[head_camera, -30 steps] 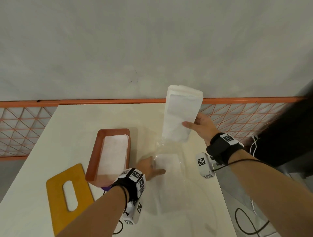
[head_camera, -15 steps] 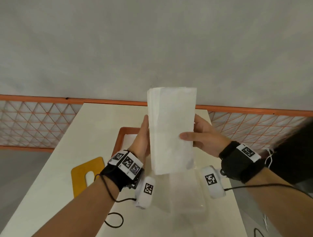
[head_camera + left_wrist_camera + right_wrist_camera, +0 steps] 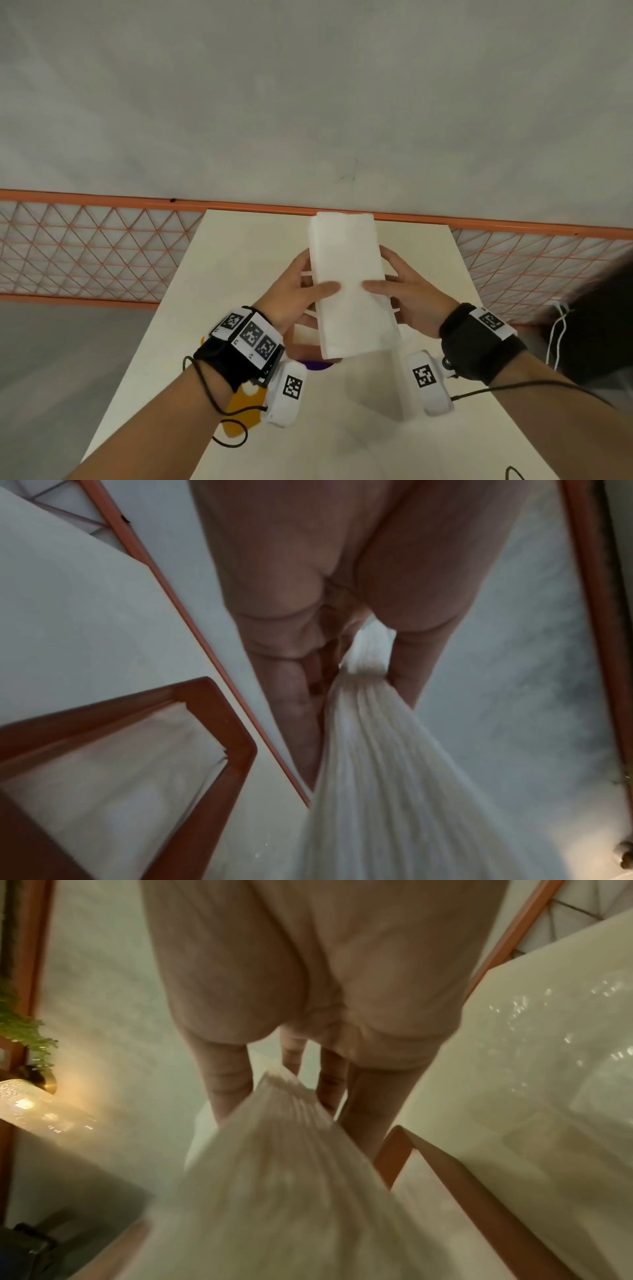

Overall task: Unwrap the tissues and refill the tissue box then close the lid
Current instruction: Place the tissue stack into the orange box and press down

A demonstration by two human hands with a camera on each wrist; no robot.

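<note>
A thick white stack of tissues (image 3: 346, 274) hangs over the middle of the table, long side running away from me. My left hand (image 3: 317, 277) grips its left edge and my right hand (image 3: 378, 270) its right edge, thumbs on top and fingers underneath. The orange-brown tissue box (image 3: 301, 351) lies right below and is mostly hidden. In the left wrist view the box rim (image 3: 219, 723) shows, with tissues (image 3: 113, 777) inside and the held stack (image 3: 377, 777) above to the right. The right wrist view has the stack (image 3: 274, 1177) beside the box wall (image 3: 445, 1172). The yellow lid (image 3: 239, 407) lies flat behind my left wrist.
The clear plastic wrapper (image 3: 376, 407) lies on the cream table (image 3: 239, 260) near its front. An orange mesh fence (image 3: 102, 246) runs behind the table. Black cables trail from both wrist cameras. A lit lamp (image 3: 34, 1102) stands off to the right.
My left hand left the wrapper on the table and took the stack's left edge. The stack moved left from upright in my right hand and tipped flatter over the box.
</note>
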